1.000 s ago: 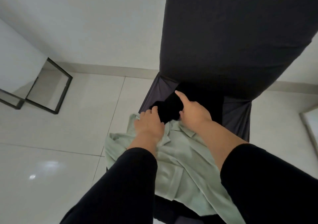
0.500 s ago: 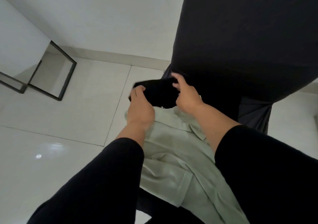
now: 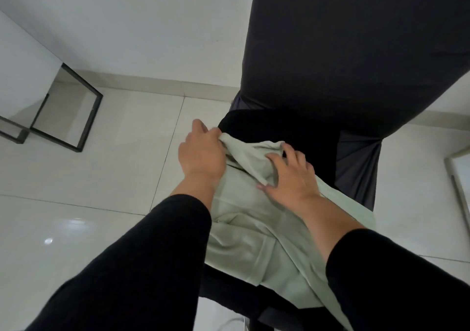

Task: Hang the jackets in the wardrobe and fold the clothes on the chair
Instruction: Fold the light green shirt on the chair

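Black garment's now pushed back on the chair (image 3: 356,167) — left hand (image 3: 201,156) grips the green shirt (image 3: 254,229) collar, right hand (image 3: 292,175) fingers flat, so folding's starting.

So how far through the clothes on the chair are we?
Nothing looks finished. In hand: the left hand grips the pale green shirt at its top edge while the right hand rests flat on it. The shirt lies unfolded across the chair. No jackets or wardrobe are in view.

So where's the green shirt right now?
Head view, centre: the green shirt lies on the chair seat, between the left hand and right hand.
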